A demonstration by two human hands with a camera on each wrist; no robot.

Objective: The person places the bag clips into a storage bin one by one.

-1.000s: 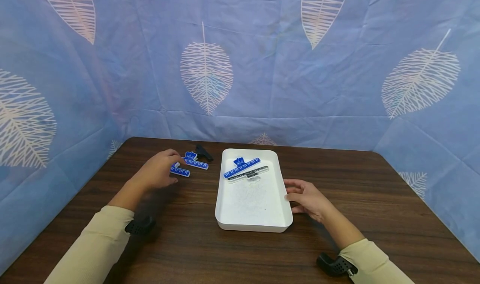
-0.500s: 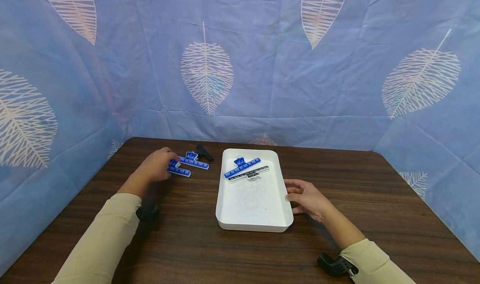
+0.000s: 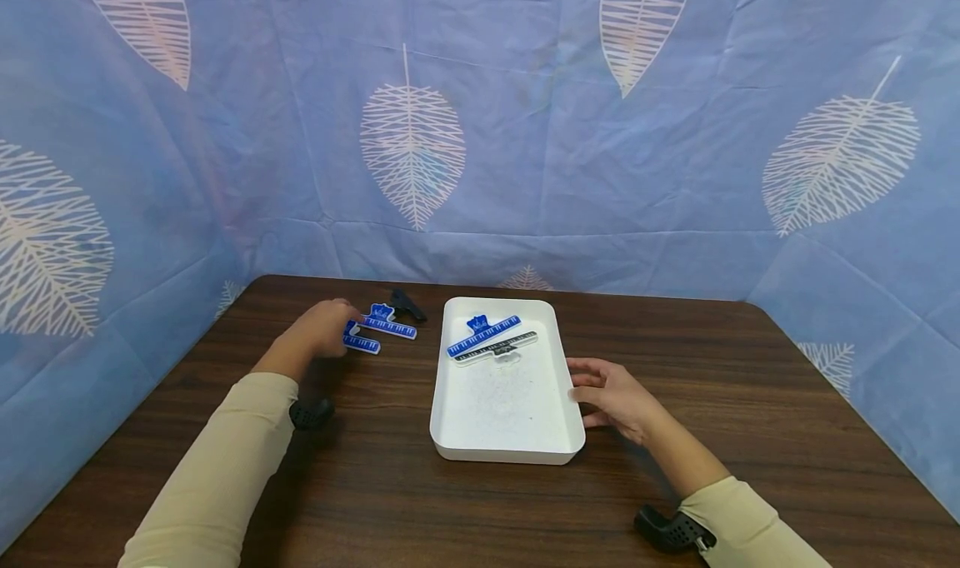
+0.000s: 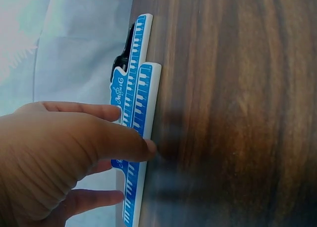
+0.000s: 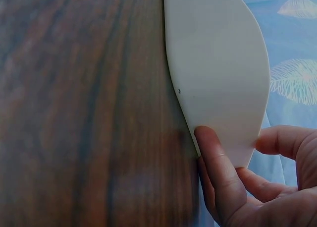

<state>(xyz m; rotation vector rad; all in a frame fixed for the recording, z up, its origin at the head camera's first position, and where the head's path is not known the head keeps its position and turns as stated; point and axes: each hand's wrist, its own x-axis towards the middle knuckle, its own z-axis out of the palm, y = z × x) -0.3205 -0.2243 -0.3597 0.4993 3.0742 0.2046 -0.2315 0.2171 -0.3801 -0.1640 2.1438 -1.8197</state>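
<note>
My left hand [image 3: 324, 326] reaches over the nearer blue clip [image 3: 362, 340], a long music clip printed with piano keys. In the left wrist view its thumb crosses the clip's near edge, while the spread fingers lie along the far side. Just behind lies a second blue clip [image 3: 390, 325], and beyond that a black clip [image 3: 407, 304]. At the right side of the white tray [image 3: 510, 457], my right hand [image 3: 615, 397] rests its fingers on the outer wall, with the thumb at the rim. Inside the tray are a blue music clip [image 3: 483, 336] and a clear-and-black one [image 3: 495, 349].
Everything stands on a dark wood table [image 3: 360, 493]. A blue curtain [image 3: 525, 151] with white leaf prints hangs behind and along both sides. Small dark specks dot the tray's floor.
My left hand first drew back a little to the left, then moved slightly right over the nearer clip. The clips and tray stay in place, and my right hand holds its position.
</note>
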